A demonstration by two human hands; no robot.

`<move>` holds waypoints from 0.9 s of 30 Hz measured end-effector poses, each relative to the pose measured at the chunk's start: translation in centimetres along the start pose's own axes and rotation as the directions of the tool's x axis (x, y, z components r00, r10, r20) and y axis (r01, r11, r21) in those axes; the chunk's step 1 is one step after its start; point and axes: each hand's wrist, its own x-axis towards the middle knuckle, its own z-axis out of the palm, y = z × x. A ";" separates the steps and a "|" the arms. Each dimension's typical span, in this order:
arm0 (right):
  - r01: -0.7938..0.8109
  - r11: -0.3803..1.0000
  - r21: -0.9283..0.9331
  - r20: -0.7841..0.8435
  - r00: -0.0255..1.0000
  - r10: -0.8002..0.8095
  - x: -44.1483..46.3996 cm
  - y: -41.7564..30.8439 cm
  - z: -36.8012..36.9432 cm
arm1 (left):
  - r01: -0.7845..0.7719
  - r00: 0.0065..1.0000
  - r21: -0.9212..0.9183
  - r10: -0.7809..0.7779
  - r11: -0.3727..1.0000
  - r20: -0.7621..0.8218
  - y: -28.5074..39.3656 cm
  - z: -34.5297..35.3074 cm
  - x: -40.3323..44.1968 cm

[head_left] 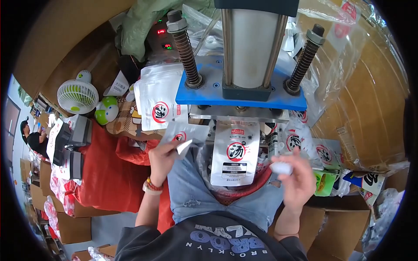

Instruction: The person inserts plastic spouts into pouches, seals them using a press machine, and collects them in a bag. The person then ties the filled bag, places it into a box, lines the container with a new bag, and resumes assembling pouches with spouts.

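Note:
My left hand (160, 162) is closed on a white printed pouch (191, 134), pinching its lower edge, where a corner folds over. My right hand (300, 180) is raised at the right, with a small white rounded piece (282, 168) at its fingertips; I cannot make out its kind. Between my hands, another white pouch (235, 174) with a red circle and black print hangs upright below the metal bar (239, 114) of a press. Neither hand touches that pouch. Its top edge lies close under the bar.
The press has a blue plate (204, 98) and two spring posts (185, 54). A stack of pouches (159, 91), a small fan (78, 96) and a red-covered surface (104, 174) are at left. Cardboard (370, 104) stands at right. Another person (35, 137) is far left.

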 end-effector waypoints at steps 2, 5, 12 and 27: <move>0.122 0.992 -0.022 -0.026 0.992 -0.122 0.3 -1.6 2.6 | -0.161 0.985 -0.033 0.159 0.986 -0.063 2.2 0.5 -0.9; 0.215 0.976 -0.025 0.212 0.955 -0.206 1.2 -0.5 5.8 | -0.354 0.935 -0.050 0.355 0.934 0.015 5.7 0.5 -1.7; 0.215 0.974 0.076 0.239 0.944 -0.227 0.8 -3.8 1.6 | -0.421 0.797 -0.373 0.533 0.827 0.284 10.4 -0.2 -2.4; -0.269 0.729 -0.629 0.091 0.906 0.413 -4.2 8.2 0.2 | 0.674 0.730 -0.637 -0.205 0.374 0.652 5.2 10.6 2.7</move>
